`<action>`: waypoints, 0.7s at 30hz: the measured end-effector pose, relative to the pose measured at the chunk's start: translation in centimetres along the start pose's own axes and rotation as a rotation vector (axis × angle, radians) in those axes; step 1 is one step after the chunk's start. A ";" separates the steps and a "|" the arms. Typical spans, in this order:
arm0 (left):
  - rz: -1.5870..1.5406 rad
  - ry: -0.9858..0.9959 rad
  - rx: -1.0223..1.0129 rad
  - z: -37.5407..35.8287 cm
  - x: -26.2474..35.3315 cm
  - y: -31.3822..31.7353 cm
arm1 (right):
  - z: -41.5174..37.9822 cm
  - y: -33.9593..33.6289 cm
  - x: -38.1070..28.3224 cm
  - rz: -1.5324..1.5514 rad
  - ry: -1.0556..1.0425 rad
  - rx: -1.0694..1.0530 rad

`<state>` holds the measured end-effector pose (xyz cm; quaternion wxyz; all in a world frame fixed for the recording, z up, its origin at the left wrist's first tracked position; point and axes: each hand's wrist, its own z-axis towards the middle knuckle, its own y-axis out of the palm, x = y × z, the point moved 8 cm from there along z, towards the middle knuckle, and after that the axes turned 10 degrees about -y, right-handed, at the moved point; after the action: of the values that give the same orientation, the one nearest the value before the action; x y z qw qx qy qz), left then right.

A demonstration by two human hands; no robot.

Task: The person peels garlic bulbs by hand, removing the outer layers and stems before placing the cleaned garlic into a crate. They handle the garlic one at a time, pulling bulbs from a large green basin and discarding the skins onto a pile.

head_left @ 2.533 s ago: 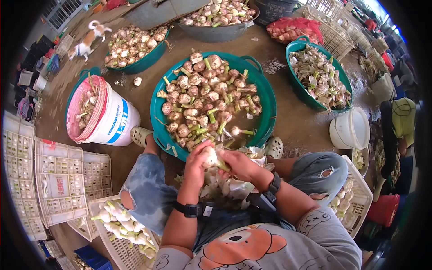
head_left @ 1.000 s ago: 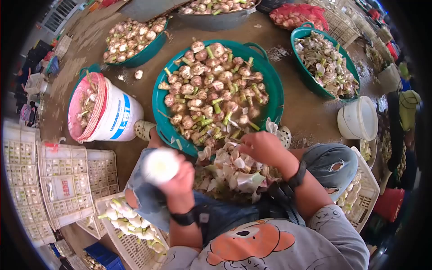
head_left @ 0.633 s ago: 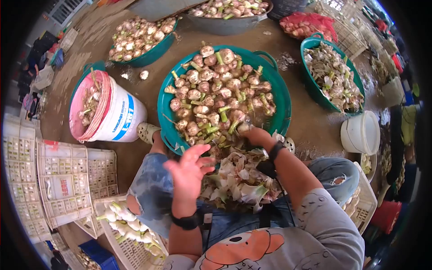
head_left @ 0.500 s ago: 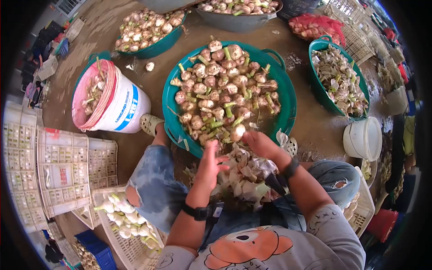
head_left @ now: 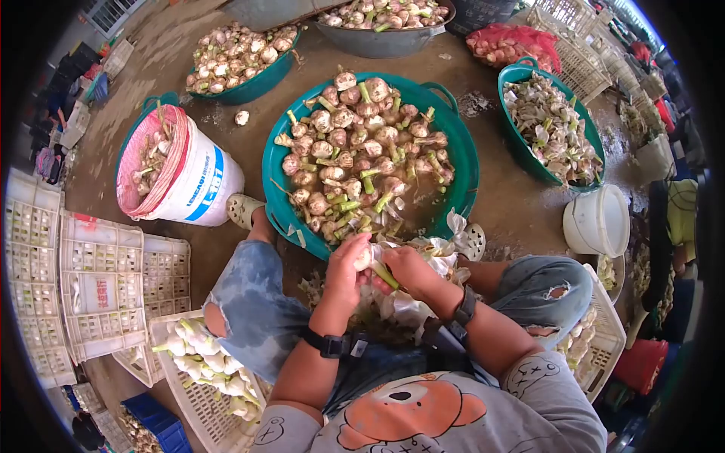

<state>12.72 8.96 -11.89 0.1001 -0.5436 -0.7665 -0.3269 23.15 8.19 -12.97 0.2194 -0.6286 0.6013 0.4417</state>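
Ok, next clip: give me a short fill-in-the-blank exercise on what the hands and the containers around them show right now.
1. Both hands, the left hand and the right hand, hold one ____ bulb between them.
2. The big tub in front of the knees is coloured ____.
3. The white bucket has a ____ net over its rim.
4. The peeled bulbs lie in a white ____ by the person's left knee.

Missing words: garlic; green; pink; crate
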 end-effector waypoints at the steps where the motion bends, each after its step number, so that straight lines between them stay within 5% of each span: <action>1: 0.029 0.130 -0.012 -0.2 1.0 0.4 | -0.1 0.0 0.2 -0.003 0.001 0.006; 4: 0.099 0.255 -0.038 0.4 2.1 0.0 | -1.2 -0.4 -3.1 -0.430 -0.485 0.209; 5: 0.144 0.250 -0.046 1.0 1.9 -0.5 | -1.4 -0.5 -3.4 -0.432 -0.480 0.209; 7: 0.347 0.222 0.035 0.6 1.5 -0.5 | -5.2 1.4 -8.9 -1.085 -1.067 0.404; 9: 0.713 0.207 -0.048 -1.0 1.0 1.5 | -4.1 0.0 -7.7 -1.035 -0.964 0.334; 10: 0.857 0.496 -0.079 -3.3 2.2 3.8 | -3.1 -1.3 -6.7 -0.926 -0.902 0.344; 11: 0.862 0.495 -0.087 -3.5 1.9 4.0 | -2.0 -2.8 -5.5 -0.818 -0.839 0.355; 12: 1.128 0.814 -0.088 -5.2 2.5 5.6 | 0.0 -4.3 -3.8 -0.912 -0.731 0.207; 13: 1.384 1.144 -0.087 -7.1 2.3 7.0 | 0.9 -6.6 -1.0 -0.234 -0.194 0.229; 14: 1.443 1.242 -0.126 -6.6 1.7 6.7 | 0.3 -6.0 -1.5 -0.071 -0.161 0.183; 15: 1.447 1.242 -0.134 -6.3 1.5 6.4 | -0.4 -5.3 -1.9 0.092 -0.125 0.133; 16: 1.171 0.937 -0.150 -4.7 1.8 4.9 | -1.2 -4.9 -2.3 0.095 -0.123 0.137; 18: 0.665 0.441 -0.237 -3.0 1.0 3.3 | -2.8 -2.8 -6.5 -0.423 -0.553 0.004; 19: 0.666 0.445 -0.237 -2.8 1.0 3.1 | -3.0 -2.7 -6.6 -0.424 -0.556 0.004; 21: 0.603 0.381 -0.303 -2.3 0.6 2.9 | -5.1 -0.2 -8.4 -0.895 -0.944 -0.102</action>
<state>14.64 8.61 -8.72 0.2509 -0.6828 -0.4829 -0.4875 25.75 8.84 -3.47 0.5924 -0.5663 0.0987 0.5645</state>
